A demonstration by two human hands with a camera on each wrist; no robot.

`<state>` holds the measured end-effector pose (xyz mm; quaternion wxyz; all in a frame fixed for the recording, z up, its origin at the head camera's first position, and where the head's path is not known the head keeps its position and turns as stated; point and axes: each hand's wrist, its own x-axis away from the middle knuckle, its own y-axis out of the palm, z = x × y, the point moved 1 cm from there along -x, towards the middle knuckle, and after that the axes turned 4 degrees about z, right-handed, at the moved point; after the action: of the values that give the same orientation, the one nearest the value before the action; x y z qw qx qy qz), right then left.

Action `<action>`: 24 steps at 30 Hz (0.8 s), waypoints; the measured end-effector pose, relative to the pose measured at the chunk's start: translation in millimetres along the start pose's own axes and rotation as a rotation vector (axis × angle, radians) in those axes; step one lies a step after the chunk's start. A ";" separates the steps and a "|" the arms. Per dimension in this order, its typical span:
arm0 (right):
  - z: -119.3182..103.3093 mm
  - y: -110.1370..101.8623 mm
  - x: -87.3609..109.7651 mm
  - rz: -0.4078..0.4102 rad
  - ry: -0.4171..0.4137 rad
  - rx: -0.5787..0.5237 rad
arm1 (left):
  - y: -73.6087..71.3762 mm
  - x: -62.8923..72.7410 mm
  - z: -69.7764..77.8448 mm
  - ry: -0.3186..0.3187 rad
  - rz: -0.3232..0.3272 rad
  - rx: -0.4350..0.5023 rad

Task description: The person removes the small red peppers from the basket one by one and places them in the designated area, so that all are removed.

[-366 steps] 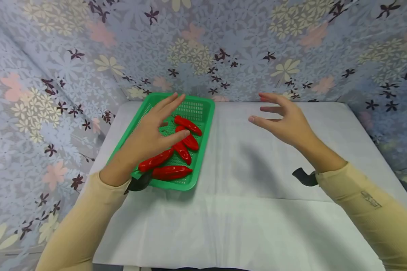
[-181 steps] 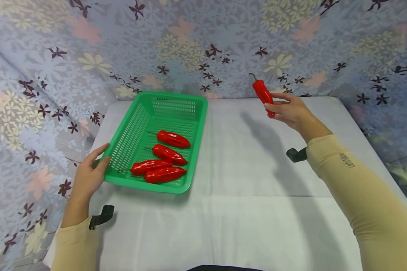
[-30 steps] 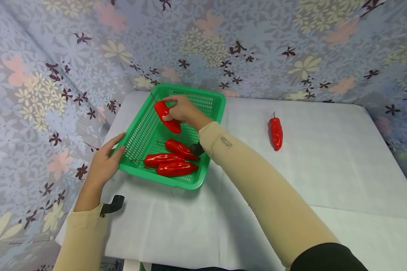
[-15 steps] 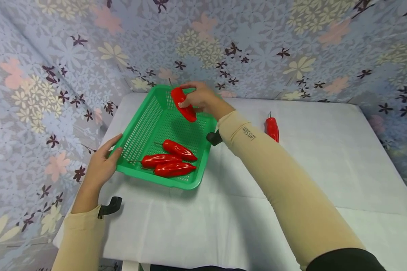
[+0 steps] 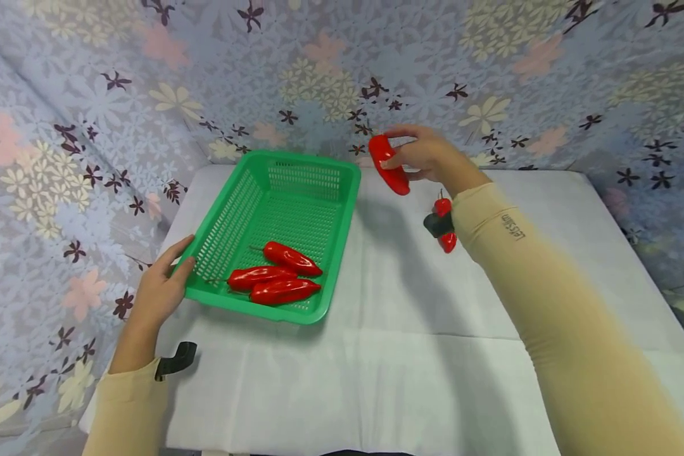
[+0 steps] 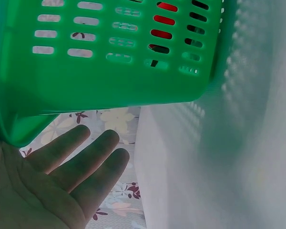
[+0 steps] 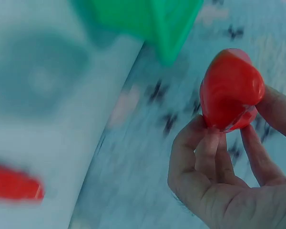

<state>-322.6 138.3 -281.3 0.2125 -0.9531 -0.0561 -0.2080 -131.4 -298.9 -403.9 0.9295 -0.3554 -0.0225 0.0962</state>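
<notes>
My right hand (image 5: 424, 155) holds a red chili pepper (image 5: 389, 166) above the back of the table, right of the basket. In the right wrist view, fingers and thumb pinch that pepper (image 7: 231, 90) end-on. My left hand (image 5: 161, 285) grips the left rim of the green plastic basket (image 5: 348, 240), thumb on the rim. Seen from the left wrist, three straight fingers (image 6: 95, 171) extend below the basket's corner. Three red peppers (image 5: 285, 291) lie at the front of the basket. Another red pepper (image 5: 447, 242) lies on the table, partly hidden by the right wrist camera.
A white cloth (image 5: 342, 386) covers the table. Floral fabric (image 5: 410, 63) hangs close behind the table and on the left. Black wrist cameras (image 5: 177, 360) stick out from both sleeves.
My right hand has lifted the pepper out of the basket and carried it right, past the basket's right rim. The left hand has stayed at the basket's left rim.
</notes>
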 end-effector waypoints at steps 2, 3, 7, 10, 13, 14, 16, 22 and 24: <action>13.5 -24.5 3.8 0.028 0.013 0.008 | 0.5 1.3 0.3 0.002 -0.003 -0.002; 20.4 -37.4 5.6 0.043 0.020 0.013 | 0.6 1.9 0.4 0.001 -0.003 -0.004; 47.1 -88.5 14.5 0.130 0.039 0.038 | 0.9 3.5 1.1 0.004 -0.006 -0.008; 62.9 -115.2 19.5 0.198 0.045 0.056 | 0.2 3.2 1.4 0.011 -0.003 -0.009; 74.2 -123.7 19.5 0.236 0.051 0.061 | -1.4 3.9 -0.9 0.004 0.002 -0.009; 78.6 -124.1 18.7 0.243 0.052 0.061 | -1.7 3.9 -1.4 -0.002 0.003 -0.009; 89.8 -122.6 15.4 0.251 0.060 0.060 | -1.5 4.2 -2.0 -0.009 0.002 -0.012; 142.7 -111.8 -2.6 0.258 0.125 0.049 | 2.1 4.4 -1.3 -0.003 0.004 0.002; 160.8 -107.6 -8.4 0.263 0.157 0.037 | 3.3 4.5 -0.4 -0.006 0.001 0.004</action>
<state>-291.3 304.3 -376.2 0.2592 -0.9289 0.0821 -0.2513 -127.4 -295.9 -406.5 0.9301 -0.3532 -0.0250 0.0977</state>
